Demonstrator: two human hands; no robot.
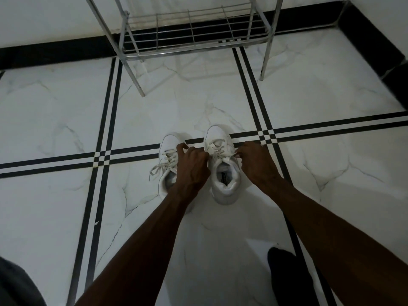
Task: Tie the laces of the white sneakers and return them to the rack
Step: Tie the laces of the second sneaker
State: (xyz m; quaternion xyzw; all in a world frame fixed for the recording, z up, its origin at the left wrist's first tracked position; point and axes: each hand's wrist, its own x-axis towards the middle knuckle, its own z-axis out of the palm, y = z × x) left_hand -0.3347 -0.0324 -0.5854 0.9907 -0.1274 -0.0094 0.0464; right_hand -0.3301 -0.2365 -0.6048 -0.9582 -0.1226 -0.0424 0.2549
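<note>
Two white sneakers stand side by side on the marble floor, toes pointing away from me. The left sneaker (169, 151) has loose laces (157, 167) trailing off its left side. The right sneaker (221, 155) sits between my hands. My left hand (193, 164) pinches a lace end at that shoe's left side, and it covers part of the left sneaker. My right hand (254, 160) pinches the other lace end at the shoe's right side. A metal wire rack (192, 29) stands against the wall beyond the shoes.
White marble floor tiles with black double stripes (106, 120) run around the shoes. A black skirting (55, 51) lines the wall. The rack's legs (135, 76) stand ahead of the sneakers. A dark shape, perhaps my foot (287, 277), lies at the lower right.
</note>
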